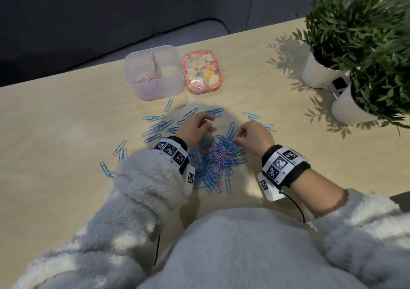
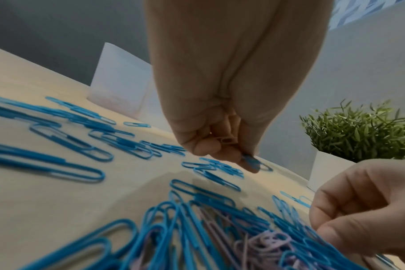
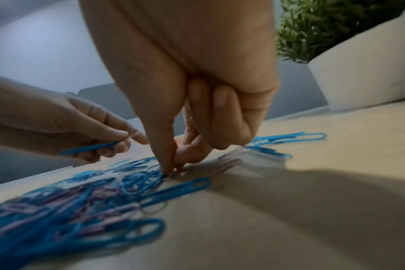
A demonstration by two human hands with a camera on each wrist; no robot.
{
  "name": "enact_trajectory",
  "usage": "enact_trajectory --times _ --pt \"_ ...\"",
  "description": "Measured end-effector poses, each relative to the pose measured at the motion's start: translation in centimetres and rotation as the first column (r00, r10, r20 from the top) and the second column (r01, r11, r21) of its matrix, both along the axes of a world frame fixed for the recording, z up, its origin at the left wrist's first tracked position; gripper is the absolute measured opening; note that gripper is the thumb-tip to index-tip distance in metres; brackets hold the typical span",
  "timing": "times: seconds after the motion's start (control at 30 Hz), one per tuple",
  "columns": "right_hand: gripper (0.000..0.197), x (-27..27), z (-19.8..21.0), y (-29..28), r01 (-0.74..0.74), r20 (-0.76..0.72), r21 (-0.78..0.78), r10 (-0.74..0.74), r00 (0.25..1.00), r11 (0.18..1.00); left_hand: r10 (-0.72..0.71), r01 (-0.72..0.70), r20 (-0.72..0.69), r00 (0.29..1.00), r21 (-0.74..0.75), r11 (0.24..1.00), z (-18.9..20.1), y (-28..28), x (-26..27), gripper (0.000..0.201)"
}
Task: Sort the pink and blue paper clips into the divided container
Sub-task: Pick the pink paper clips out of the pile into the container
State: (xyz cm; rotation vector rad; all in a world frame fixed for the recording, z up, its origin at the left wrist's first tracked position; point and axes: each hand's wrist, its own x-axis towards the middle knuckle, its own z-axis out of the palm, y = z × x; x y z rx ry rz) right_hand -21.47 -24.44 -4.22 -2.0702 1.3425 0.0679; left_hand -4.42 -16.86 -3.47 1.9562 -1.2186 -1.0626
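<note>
Table (image 1: 66,115) is filling my view, with the divided container (image 1: 155,89) sitting at its far edge, pink clips lying in its left compartment. Nearer me, I am seeing the mixed clip pile (image 1: 216,162). My left hand (image 1: 195,126) is pinching clips (image 3: 92,147) above it; my right hand (image 1: 255,138) is pinching into the pile.

A light wooden table (image 1: 233,51) fills the view, lit unevenly with soft shadows across it. Behind its far edge stands a dark grey sofa (image 1: 55,33) against a dim grey wall (image 1: 277,2).
</note>
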Motion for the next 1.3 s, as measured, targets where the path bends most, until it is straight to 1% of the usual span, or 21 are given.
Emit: enact_trajectory --times 0.07,0.17,0.23,0.27,0.33,0.43,0.53,0.6,0.67,0.73,0.8,0.87,0.93,1.0,1.03,1.07,1.1,1.13,1.17,1.23,1.3 --pt "0.010 0.3 -0.1 0.5 -0.013 0.003 0.064 0.013 1.000 0.998 0.028 -0.028 -0.020 0.999 -0.001 1.000 0.1 -0.3 0.0 0.019" --pt "0.011 0.2 -0.4 0.9 -0.029 0.050 0.109 0.023 0.998 0.994 0.145 -0.137 -0.201 0.969 0.052 0.989 0.6 -0.5 -0.4 0.020" --pt "0.016 -0.3 -0.5 0.4 -0.016 0.144 0.117 -0.001 0.990 0.993 0.170 -0.145 -0.312 0.935 0.101 0.984 0.8 -0.3 -0.5 0.023" --pt "0.022 -0.8 -0.4 0.0 0.017 0.212 0.151 -0.049 0.976 0.988 0.158 -0.126 -0.353 0.922 0.111 0.986 0.8 0.0 -0.4 0.023" --pt "0.027 -2.0 0.0 -0.8 0.136 0.344 0.312 -0.245 0.906 0.940 0.129 -0.095 -0.371 0.920 0.109 0.990 0.7 0.5 -0.3 0.021" --pt "0.018 -4.0 0.7 -2.2 0.272 0.397 0.530 -0.518 0.758 0.803 0.123 -0.101 -0.261 0.957 0.094 0.990 0.5 0.5 -0.1 0.020" --pt "0.018 -5.5 0.6 -3.6 0.304 0.411 0.602 -0.613 0.675 0.738 0.040 -0.031 -0.070 0.997 0.117 0.993 0.2 0.6 -0.1 0.015" --pt "0.017 -6.3 0.2 -4.0 0.314 0.394 0.599 -0.613 0.685 0.737 -0.110 0.094 0.076 0.991 0.182 0.979 -0.1 1.0 -0.2 0.020" --pt "0.019 -6.7 0.0 -4.0 0.318 0.370 0.568 -0.581 0.725 0.759 -0.250 0.190 0.231 0.940 0.255 0.948 -0.1 1.5 -0.8 0.025" --pt "0.012 -6.6 -0.1 -3.9 0.351 0.381 0.495 -0.562 0.735 0.795 -0.323 0.228 0.355 0.877 0.284 0.931 -0.2 1.8 -1.3 0.023" --pt "0.013 -6.4 0.1 -3.9 0.396 0.427 0.386 -0.542 0.724 0.833 -0.325 0.227 0.393 0.860 0.276 0.934 -0.2 1.9 -1.3 0.020" --pt "0.013 -5.9 0.6 -3.9 0.425 0.478 0.326 -0.535 0.697 0.844 -0.295 0.212 0.376 0.878 0.246 0.946 -0.1 2.0 -1.1 0.016" --pt "0.025 -5.4 0.9 -3.8 0.459 0.482 0.284 -0.539 0.691 0.842 -0.244 0.185 0.376 0.894 0.187 0.965 0.3 2.0 -0.7 0.015" --pt "0.035 -4.9 0.8 -3.7 0.448 0.460 0.312 -0.545 0.701 0.838 -0.190 0.150 0.382 0.904 0.132 0.980 0.7 2.0 -0.3 0.018" --pt "0.035 -4.6 0.8 -3.4 0.402 0.449 0.329 -0.516 0.729 0.854 -0.156 0.124 0.360 0.920 0.112 0.986 0.8 1.9 -0.2 0.019" --pt "0.033 -4.3 0.8 -3.2 0.322 0.434 0.302 -0.430 0.792 0.897 -0.115 0.089 0.309 0.944 0.098 0.991 0.9 1.9 -0.2 0.021" --pt "0.028 -4.0 0.7 -3.0 0.212 0.386 0.212 -0.281 0.879 0.954 -0.069 0.048 0.233 0.970 0.094 0.994 1.0 1.8 -0.1 0.023" --pt "0.020 -3.9 0.7 -2.9 0.084 0.280 0.097 -0.108 0.954 0.992 -0.025 0.012 0.138 0.990 0.090 0.996 1.2 1.7 -0.2 0.023" --pt "0.012 -3.8 0.6 -3.0 -0.028 0.145 -0.007 0.028 0.989 1.000 0.017 -0.020 0.035 0.999 0.092 0.996 1.3 1.7 -0.2 0.025" --pt "0.012 -3.6 0.7 -3.1 -0.191 -0.090 -0.133 0.181 0.979 0.972 0.084 -0.068 -0.153 0.985 0.111 0.991 1.6 1.8 -0.3 0.032" --pt "0.004 -3.0 0.8 -3.5 -0.265 -0.160 -0.137 0.243 0.957 0.954 0.091 -0.062 -0.228 0.969 0.132 0.989 1.5 2.0 -0.4 0.036"
